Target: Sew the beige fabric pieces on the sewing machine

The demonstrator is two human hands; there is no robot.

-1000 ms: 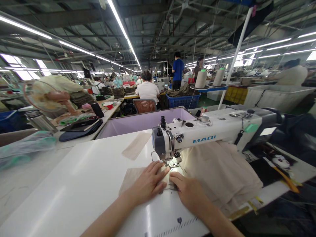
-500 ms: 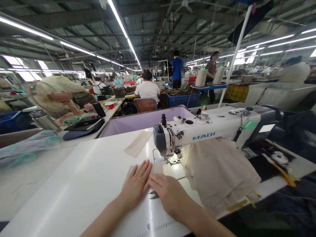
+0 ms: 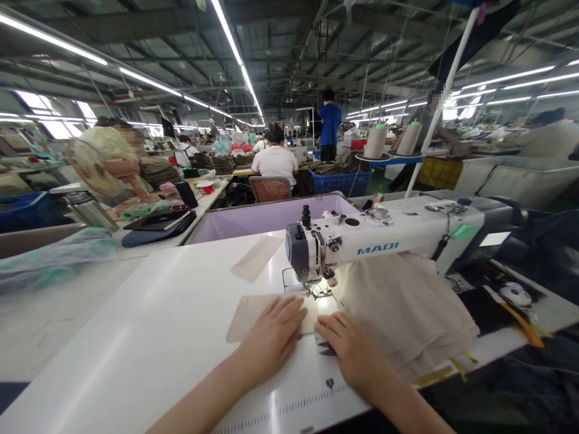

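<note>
A beige fabric piece (image 3: 246, 313) lies flat on the white table, its right end close to the presser foot of the sewing machine (image 3: 375, 235). My left hand (image 3: 278, 328) rests on this piece with its fingers stretched out. Just right of it, my right hand (image 3: 353, 346) touches the piece's right end near the needle area; its fingers are together, and black scissor-like blades (image 3: 326, 348) show beneath it. What this hand grips, if anything, is hidden. A second beige piece (image 3: 257, 258) lies behind the first. Right of the needle, a larger beige cloth (image 3: 407, 307) is bunched under the machine arm.
A lilac-lined bin (image 3: 271, 216) stands behind the table. On the left side table are a steel flask (image 3: 90, 210), a dark pouch (image 3: 158, 229) and a fan (image 3: 120, 169). Thread cones (image 3: 375, 142) stand behind the machine. Several people work farther back.
Both hands have moved right, toward the needle area, and the fabric under my left hand has come with them. More of its left part now shows.
</note>
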